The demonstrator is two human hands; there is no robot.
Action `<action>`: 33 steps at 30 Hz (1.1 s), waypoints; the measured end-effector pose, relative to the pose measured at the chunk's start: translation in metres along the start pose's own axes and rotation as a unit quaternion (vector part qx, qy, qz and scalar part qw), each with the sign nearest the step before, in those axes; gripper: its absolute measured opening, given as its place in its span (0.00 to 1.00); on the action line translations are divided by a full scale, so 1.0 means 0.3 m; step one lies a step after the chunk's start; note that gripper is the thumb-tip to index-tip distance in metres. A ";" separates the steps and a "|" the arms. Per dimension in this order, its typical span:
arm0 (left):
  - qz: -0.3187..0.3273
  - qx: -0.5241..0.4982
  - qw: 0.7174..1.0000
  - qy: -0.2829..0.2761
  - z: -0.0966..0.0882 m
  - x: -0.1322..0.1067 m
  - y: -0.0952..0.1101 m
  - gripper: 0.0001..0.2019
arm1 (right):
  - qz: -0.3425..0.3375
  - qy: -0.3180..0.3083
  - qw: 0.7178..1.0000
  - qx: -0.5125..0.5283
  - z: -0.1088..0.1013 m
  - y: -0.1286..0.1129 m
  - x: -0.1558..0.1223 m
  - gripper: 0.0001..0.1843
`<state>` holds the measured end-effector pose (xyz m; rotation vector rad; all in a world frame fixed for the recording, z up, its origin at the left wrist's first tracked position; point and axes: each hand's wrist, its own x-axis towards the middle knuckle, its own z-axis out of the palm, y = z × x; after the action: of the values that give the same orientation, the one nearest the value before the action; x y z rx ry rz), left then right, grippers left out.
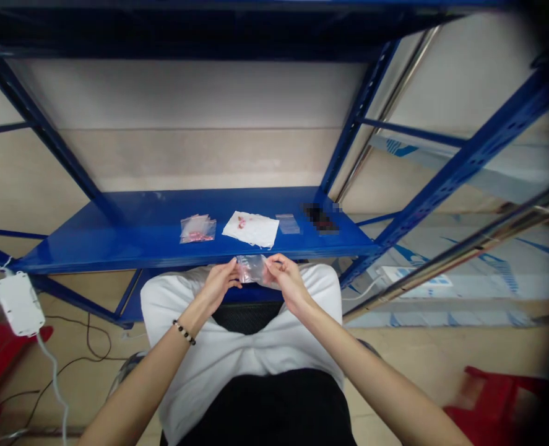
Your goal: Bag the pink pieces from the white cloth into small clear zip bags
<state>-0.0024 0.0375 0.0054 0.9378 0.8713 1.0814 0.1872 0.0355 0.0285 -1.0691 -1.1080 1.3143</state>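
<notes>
Head view: left hand [218,286] and right hand [286,280] together, pinching clear plastic bag [250,269]; second bag [197,228] and white tissue [250,228] lie on blue shelf [116,246].

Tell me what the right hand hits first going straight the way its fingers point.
The right hand meets the clear plastic bag it already pinches; past that, probably the white paper sheet on the blue steel shelf, though depth is unclear.

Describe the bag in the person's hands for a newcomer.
Find the blue metal shelf. Just below its front edge, the left hand and right hand pinch a small clear plastic bag. Unlike the bag of pink pieces, it is off the shelf.
</notes>
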 end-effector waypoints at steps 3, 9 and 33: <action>-0.022 0.022 0.999 0.007 -0.045 -0.006 -0.025 0.19 | 0.040 0.014 0.999 -0.015 -0.010 0.098 0.007 0.23; -0.029 0.076 0.997 0.013 -0.062 -0.007 -0.063 0.17 | 0.037 -0.002 0.999 -0.027 -0.006 0.146 0.021 0.21; 0.019 0.162 0.984 0.070 -0.045 0.009 -0.088 0.09 | -0.241 0.052 0.896 -0.368 0.007 0.106 -0.011 0.06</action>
<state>-0.0056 0.0375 -0.0241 1.1617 1.1743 1.0665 0.1799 0.0319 -0.0024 -1.2585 -1.7157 0.4209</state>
